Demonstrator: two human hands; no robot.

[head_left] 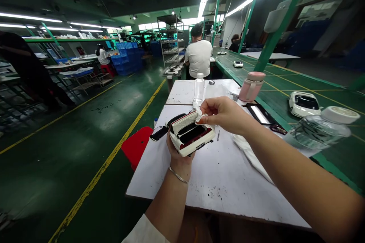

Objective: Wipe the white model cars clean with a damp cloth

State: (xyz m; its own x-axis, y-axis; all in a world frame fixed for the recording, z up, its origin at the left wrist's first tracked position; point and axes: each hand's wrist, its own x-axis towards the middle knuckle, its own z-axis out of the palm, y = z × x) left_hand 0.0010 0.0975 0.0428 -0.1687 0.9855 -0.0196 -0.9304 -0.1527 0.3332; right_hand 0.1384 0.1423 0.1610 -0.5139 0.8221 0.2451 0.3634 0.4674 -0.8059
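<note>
Above the left half of the white table [234,182]: model car held up, cloth pressed to it.

White model car [197,145] carried clear of the surface, nearer the left edge than the right, tail and red trim facing the camera. Its underside is supported by the left hand [179,159]; the fingers are mostly hidden behind the body, their exact spread not readable. A raised panel [184,122] is seen on the car; the far end is covered by the right hand [218,110]. White cloth [200,117] pinched narrowly there between right thumb and fingertips, bunched at the panel's upper corner.

Towards the far edge, a small clear bottle [199,89], its base obscured. By the right edge, a pink cup [251,87] and a black tray [260,114]. A large clear bottle [321,131] and a white sheet [252,155] are partly covered by the right forearm. Dark glasses [159,133] overhang the left edge, outline confused with dark shapes behind the car. Red stool [137,145] beside that edge, partly cut off by the table.
</note>
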